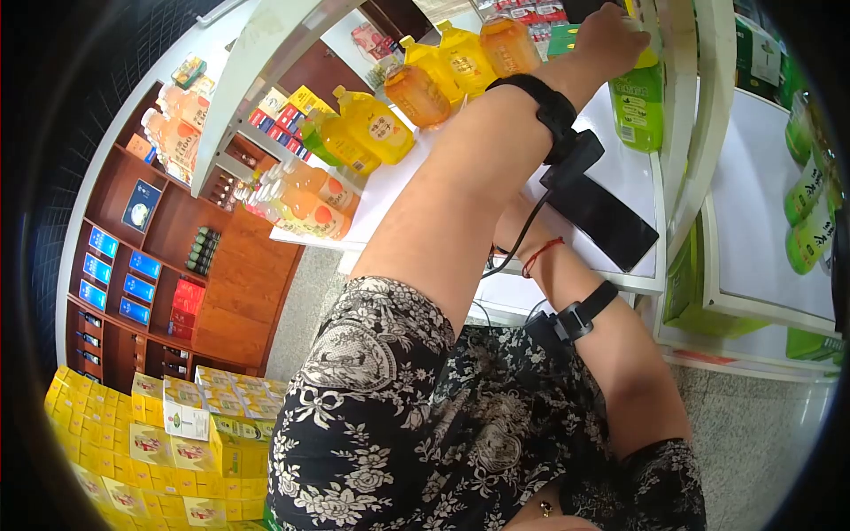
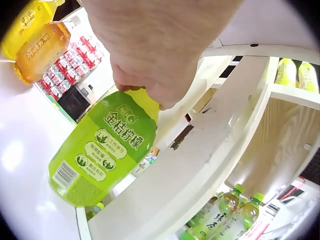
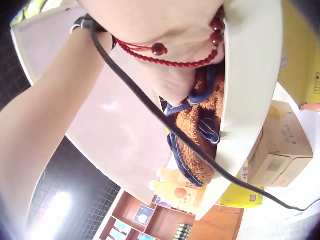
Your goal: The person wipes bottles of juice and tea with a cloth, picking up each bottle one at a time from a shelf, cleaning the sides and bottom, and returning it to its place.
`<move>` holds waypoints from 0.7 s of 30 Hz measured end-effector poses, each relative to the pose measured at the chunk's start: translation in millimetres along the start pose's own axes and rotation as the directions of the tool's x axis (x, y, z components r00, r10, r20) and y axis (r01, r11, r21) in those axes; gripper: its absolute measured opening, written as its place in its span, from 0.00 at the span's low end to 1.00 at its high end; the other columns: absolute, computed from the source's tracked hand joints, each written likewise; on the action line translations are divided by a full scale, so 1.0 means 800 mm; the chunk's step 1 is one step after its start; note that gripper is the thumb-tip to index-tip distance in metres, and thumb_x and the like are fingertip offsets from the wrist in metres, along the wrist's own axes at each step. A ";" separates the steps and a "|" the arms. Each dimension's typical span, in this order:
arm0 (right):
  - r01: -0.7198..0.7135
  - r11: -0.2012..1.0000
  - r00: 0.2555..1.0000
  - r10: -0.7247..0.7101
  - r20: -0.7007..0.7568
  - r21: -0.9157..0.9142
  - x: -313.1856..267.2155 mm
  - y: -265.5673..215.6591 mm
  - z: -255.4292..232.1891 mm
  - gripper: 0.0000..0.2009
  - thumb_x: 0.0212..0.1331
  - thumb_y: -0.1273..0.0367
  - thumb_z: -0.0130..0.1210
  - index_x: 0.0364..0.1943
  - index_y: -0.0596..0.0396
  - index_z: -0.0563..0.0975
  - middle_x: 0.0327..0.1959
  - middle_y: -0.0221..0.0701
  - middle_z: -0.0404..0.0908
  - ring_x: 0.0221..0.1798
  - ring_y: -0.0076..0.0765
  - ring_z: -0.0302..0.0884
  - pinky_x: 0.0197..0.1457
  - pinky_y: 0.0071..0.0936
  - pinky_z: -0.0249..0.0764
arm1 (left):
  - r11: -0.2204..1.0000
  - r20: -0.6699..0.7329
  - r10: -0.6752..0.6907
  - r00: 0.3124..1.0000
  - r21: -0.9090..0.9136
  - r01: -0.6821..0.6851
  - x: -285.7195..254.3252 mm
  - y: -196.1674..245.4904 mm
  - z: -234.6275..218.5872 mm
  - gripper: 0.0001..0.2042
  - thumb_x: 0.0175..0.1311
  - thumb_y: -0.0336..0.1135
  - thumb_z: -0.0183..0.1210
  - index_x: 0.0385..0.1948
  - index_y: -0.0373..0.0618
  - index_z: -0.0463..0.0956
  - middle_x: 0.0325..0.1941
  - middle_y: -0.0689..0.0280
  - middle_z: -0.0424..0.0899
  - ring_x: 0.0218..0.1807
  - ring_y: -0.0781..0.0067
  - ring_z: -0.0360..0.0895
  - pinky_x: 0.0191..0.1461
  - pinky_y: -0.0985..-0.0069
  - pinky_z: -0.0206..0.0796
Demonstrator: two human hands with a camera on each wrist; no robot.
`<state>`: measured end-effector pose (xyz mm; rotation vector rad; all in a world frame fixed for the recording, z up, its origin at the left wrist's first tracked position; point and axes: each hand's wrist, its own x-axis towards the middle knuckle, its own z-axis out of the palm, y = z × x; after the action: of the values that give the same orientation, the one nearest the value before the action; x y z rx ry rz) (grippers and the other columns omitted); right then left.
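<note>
My left hand [image 1: 615, 44] reaches up to the far right of the white shelf and grips the top of a green bottle [image 1: 637, 111]. In the left wrist view this bottle shows white lettering and a barcode, and stands slightly tilted in the view, its base at the shelf's edge. The fingers cover its cap and neck. My right hand [image 3: 172, 82], with a red bracelet at the wrist, holds a fuzzy brown cloth [image 3: 192, 145] with dark blue edging against a white panel. In the head view the left forearm hides most of the right hand and the cloth.
Yellow juice bottles [image 1: 381, 128] and orange bottles [image 1: 416, 93] stand along the shelf [image 1: 398, 177]. A black flat device [image 1: 602, 221] lies beside the left wrist. A thin black cable [image 3: 150, 107] crosses in front of the right hand. Stacked yellow cartons [image 1: 159, 442] fill the lower left.
</note>
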<state>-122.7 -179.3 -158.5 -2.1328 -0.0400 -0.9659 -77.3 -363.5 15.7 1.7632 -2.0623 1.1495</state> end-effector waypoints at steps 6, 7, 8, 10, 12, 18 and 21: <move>-0.062 0.996 0.998 0.063 -0.011 0.071 -0.001 -0.002 0.002 0.18 0.52 0.64 0.56 0.46 0.57 0.70 0.45 0.49 0.71 0.47 0.55 0.72 0.50 0.42 0.71 | 0.994 -0.004 -0.085 0.996 -0.066 0.085 -0.003 0.001 -0.007 0.07 0.53 0.32 0.52 0.31 0.49 0.79 0.37 0.59 0.77 0.49 0.60 0.72 0.46 0.68 0.71; -0.062 0.996 0.998 0.063 -0.010 0.068 0.000 0.001 0.005 0.18 0.52 0.64 0.56 0.46 0.57 0.70 0.45 0.49 0.71 0.47 0.55 0.72 0.50 0.42 0.71 | 0.997 0.008 -0.072 0.997 -0.020 0.072 -0.002 -0.007 0.001 0.07 0.54 0.32 0.52 0.30 0.48 0.79 0.37 0.59 0.77 0.49 0.59 0.72 0.46 0.67 0.71; -0.067 0.996 0.998 0.067 0.007 0.053 -0.001 0.004 0.008 0.19 0.52 0.64 0.56 0.47 0.57 0.70 0.46 0.49 0.70 0.48 0.55 0.72 0.50 0.42 0.71 | 0.998 0.020 -0.060 0.998 0.024 0.059 -0.001 -0.010 0.007 0.07 0.54 0.33 0.51 0.28 0.47 0.79 0.36 0.58 0.77 0.48 0.59 0.72 0.45 0.66 0.71; -0.074 0.997 0.997 0.073 0.022 0.034 0.001 0.000 0.002 0.19 0.53 0.63 0.55 0.48 0.56 0.69 0.46 0.49 0.70 0.49 0.56 0.72 0.51 0.42 0.71 | 0.992 -0.032 -0.122 0.992 -0.022 0.122 -0.004 -0.014 0.004 0.08 0.55 0.33 0.50 0.28 0.45 0.79 0.35 0.58 0.77 0.47 0.58 0.73 0.45 0.65 0.71; -0.155 0.988 0.983 0.155 0.102 -0.008 -0.001 -0.006 -0.005 0.20 0.55 0.63 0.53 0.51 0.54 0.68 0.49 0.48 0.68 0.50 0.55 0.71 0.52 0.42 0.71 | 0.981 -0.076 -0.186 0.980 -0.071 0.181 -0.007 -0.021 0.009 0.09 0.56 0.33 0.50 0.27 0.43 0.79 0.34 0.58 0.77 0.46 0.57 0.73 0.45 0.64 0.71; -0.176 0.984 0.973 0.168 0.162 0.040 -0.002 -0.009 -0.009 0.22 0.56 0.64 0.52 0.56 0.52 0.66 0.54 0.46 0.67 0.52 0.51 0.71 0.55 0.40 0.71 | 0.724 0.096 -0.540 0.836 -0.452 0.520 0.006 -0.023 0.007 0.11 0.60 0.36 0.48 0.30 0.43 0.78 0.39 0.54 0.75 0.46 0.52 0.74 0.47 0.63 0.70; -0.031 0.999 0.987 0.025 0.157 0.036 0.002 -0.007 -0.007 0.20 0.57 0.65 0.51 0.54 0.52 0.68 0.53 0.46 0.68 0.53 0.49 0.71 0.56 0.39 0.70 | 0.965 0.034 -0.211 0.977 -0.151 0.214 0.012 -0.036 0.031 0.11 0.61 0.38 0.47 0.33 0.43 0.76 0.42 0.52 0.73 0.46 0.49 0.73 0.48 0.61 0.68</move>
<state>-126.9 -179.9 -151.7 -2.1635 -0.1050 -0.7741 -46.0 -386.5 16.7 1.8696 -1.8602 0.8930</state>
